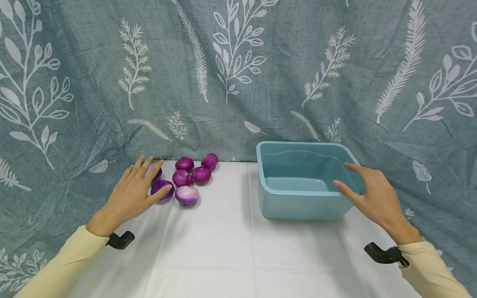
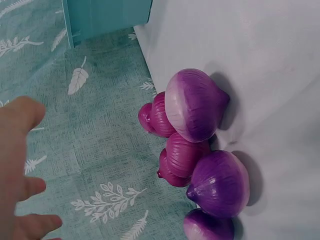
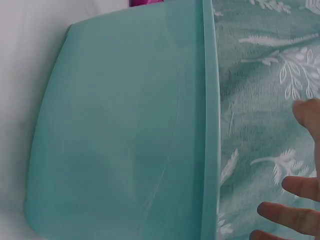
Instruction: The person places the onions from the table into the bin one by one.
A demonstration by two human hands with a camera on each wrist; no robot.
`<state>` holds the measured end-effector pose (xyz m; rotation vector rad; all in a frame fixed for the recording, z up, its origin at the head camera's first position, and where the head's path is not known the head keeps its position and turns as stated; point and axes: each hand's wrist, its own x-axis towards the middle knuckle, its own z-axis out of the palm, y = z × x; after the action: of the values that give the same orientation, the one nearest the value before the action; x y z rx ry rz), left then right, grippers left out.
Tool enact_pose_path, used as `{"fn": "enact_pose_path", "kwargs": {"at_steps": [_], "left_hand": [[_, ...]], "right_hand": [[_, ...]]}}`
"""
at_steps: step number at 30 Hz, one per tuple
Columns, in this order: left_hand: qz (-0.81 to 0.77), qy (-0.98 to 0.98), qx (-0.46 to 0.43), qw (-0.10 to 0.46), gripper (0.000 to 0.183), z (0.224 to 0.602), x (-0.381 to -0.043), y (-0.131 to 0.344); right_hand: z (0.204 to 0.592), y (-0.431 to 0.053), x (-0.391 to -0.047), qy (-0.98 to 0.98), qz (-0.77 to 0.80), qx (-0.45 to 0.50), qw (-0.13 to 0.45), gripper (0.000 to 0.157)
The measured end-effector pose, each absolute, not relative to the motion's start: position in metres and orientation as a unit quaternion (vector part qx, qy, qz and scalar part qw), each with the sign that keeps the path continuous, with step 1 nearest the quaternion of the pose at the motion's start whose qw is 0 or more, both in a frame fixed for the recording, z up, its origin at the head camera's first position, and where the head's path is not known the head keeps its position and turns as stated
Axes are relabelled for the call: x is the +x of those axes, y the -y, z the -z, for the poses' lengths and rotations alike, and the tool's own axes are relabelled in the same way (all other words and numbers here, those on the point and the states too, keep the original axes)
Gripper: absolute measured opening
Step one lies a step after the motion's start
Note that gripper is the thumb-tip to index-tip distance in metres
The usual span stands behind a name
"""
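Several purple onions lie in a cluster at the left of the white cloth. Nearest the viewer are a pale-sided onion (image 1: 187, 195) and a dark purple onion (image 1: 161, 191); smaller magenta onions (image 1: 201, 175) sit behind them. Above the left end of the cluster hovers my left hand (image 1: 134, 190), fingers spread and holding nothing, partly hiding another onion. The left wrist view shows the pale-sided onion (image 2: 192, 105) apart from that hand's fingertips (image 2: 32, 112). My right hand (image 1: 376, 198), fingers loosely extended, hovers at the right side of a blue-green plastic tub (image 1: 302, 207); whether it touches the rim is unclear.
A white cloth (image 1: 208, 248) covers the table. Behind it hangs a grey-green curtain (image 1: 261, 111) with white leaf patterns, which also runs down both sides. The tub stands right of centre, close to the curtain, and its visible inner floor is bare.
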<state>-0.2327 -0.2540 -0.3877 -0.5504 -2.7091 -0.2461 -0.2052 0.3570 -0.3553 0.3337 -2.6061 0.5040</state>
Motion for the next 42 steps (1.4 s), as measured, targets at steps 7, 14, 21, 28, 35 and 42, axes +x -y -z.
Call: {"fn": "enact_pose_path", "kwargs": {"at_steps": [7,14,21,28,35,42], "left_hand": [[0.171,0.912,-0.214,0.305,0.045,0.394,-0.237,0.257],[0.193,0.894,-0.222,0.337,0.039,0.398,-0.241,0.259],[0.196,0.906,-0.203,0.316,0.04,0.399,-0.241,0.26],[0.208,0.918,-0.183,0.283,0.042,0.401,-0.242,0.262],[0.225,0.927,-0.168,0.25,0.044,0.405,-0.248,0.265],[0.252,0.931,-0.158,0.212,0.042,0.407,-0.255,0.271]], "right_hand": [[0.368,-0.39,-0.213,0.936,-0.245,0.07,0.244,0.055],[0.384,-0.417,-0.22,0.942,-0.254,0.009,0.22,0.062],[0.396,-0.432,-0.226,0.946,-0.291,-0.038,0.138,0.077],[0.408,-0.436,-0.235,0.924,-0.372,-0.027,0.088,0.077],[0.415,-0.443,-0.244,0.9,-0.429,0.005,0.082,0.069],[0.422,-0.464,-0.25,0.835,-0.548,0.035,0.043,0.06]]}}
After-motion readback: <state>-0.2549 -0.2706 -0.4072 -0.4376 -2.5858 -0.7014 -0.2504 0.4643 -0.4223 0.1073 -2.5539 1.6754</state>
